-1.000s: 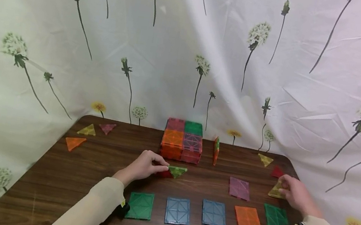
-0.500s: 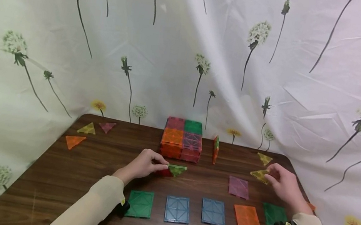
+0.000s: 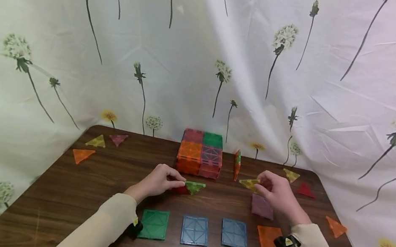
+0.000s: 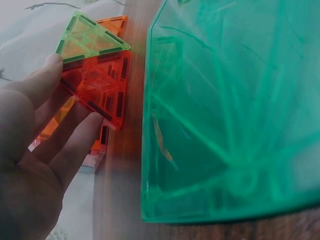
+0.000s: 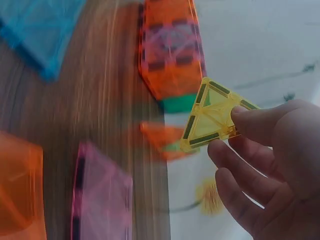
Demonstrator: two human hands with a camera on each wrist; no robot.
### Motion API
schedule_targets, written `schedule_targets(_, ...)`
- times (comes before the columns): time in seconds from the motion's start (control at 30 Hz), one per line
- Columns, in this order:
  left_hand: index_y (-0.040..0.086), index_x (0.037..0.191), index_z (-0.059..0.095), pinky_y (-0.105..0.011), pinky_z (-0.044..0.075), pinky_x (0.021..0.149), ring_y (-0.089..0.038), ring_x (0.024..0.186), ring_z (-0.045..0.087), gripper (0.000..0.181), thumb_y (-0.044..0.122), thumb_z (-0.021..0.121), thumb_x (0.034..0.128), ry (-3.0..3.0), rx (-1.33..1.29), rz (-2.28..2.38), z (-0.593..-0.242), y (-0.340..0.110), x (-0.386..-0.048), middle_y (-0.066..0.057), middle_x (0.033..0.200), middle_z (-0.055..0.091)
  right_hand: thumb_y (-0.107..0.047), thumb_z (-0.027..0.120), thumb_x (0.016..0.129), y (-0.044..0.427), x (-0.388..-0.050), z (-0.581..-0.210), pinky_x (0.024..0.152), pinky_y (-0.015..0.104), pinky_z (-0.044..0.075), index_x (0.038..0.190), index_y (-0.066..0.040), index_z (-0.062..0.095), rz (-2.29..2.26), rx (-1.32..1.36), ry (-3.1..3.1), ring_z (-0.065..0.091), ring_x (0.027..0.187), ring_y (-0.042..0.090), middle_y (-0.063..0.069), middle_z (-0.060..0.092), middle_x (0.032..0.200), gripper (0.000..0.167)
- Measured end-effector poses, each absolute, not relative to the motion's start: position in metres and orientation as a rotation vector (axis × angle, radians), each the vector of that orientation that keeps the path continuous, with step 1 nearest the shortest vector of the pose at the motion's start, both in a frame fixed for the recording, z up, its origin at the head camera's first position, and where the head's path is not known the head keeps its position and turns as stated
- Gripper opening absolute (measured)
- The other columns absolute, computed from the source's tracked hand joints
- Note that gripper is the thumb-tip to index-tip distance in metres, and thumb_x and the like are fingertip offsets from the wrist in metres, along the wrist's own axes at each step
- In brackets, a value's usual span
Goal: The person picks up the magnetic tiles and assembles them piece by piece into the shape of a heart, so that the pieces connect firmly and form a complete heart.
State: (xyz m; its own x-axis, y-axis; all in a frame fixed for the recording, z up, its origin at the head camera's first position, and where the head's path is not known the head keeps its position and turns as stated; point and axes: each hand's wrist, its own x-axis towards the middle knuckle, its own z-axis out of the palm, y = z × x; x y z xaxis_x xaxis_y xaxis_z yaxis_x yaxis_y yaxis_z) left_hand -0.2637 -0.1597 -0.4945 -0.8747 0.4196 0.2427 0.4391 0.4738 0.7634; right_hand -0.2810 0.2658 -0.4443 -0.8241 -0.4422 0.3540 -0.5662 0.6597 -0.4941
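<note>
In the head view my left hand (image 3: 159, 182) pinches a red triangle (image 3: 182, 190) joined to a green triangle (image 3: 194, 188), just in front of the tile block. The left wrist view shows the green triangle (image 4: 92, 37) edge to edge with the red triangle (image 4: 100, 82), thumb and fingers on the red one. My right hand (image 3: 279, 195) holds a yellow triangle (image 3: 248, 184) above the table, right of the joined pair and apart from it. Seen from the right wrist, the yellow triangle (image 5: 212, 115) is pinched between thumb and fingers.
A multicoloured block (image 3: 199, 160) stands at the back, with upright triangles (image 3: 237, 165) to its right. Square tiles lie in a front row, including a blue one (image 3: 195, 230), with a purple square (image 3: 262, 206) behind. Loose triangles lie at both sides, such as an orange one (image 3: 82, 155).
My right hand has lifted the yellow triangle from the right side and carried it left toward the middle. The left hand has stayed in place with its pair of triangles.
</note>
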Motion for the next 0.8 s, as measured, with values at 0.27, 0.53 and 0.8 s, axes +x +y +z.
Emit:
schedule_targets(0.27, 0.014, 0.105, 0.085, -0.026, 0.058, 0.069, -0.011, 0.086, 0.071, 0.012, 0.02, 0.078, 0.097, -2.671, -0.786, -1.401, -0.495, -0.16, -0.263, 0.0, 0.1, 0.081, -0.009, 0.079, 0.095, 0.227, -0.284, -0.451, 0.073, 0.03, 0.059, 0.102, -0.018, 0.07, 0.905, 0.988, -2.705, 0.069, 0.085, 0.007, -0.004, 0.073, 0.096, 0.015)
schedule_targets(0.53, 0.015, 0.105, 0.085, -0.025, 0.057, 0.069, -0.01, 0.085, 0.071, 0.012, 0.019, 0.078, 0.0968, -2.672, -0.782, -1.41, -0.495, -0.161, -0.263, 0.0, 0.101, 0.08, -0.011, 0.078, 0.097, 0.19, -0.286, -0.461, 0.07, 0.027, 0.057, 0.1, -0.016, 0.07, 0.886, 1.154, -2.734, 0.065, 0.08, 0.004, -0.006, 0.07, 0.091, 0.009)
schedule_targets(0.8, 0.013, 0.105, 0.085, -0.026, 0.057, 0.068, -0.01, 0.083, 0.07, 0.012, 0.018, 0.079, 0.0966, -2.672, -0.768, -1.411, -0.496, -0.16, -0.263, -0.001, 0.101, 0.08, -0.013, 0.077, 0.097, 0.163, -0.291, -0.47, 0.07, 0.026, 0.055, 0.098, -0.018, 0.071, 0.818, 1.242, -2.739, 0.06, 0.076, 0.007, -0.011, 0.065, 0.087, 0.009)
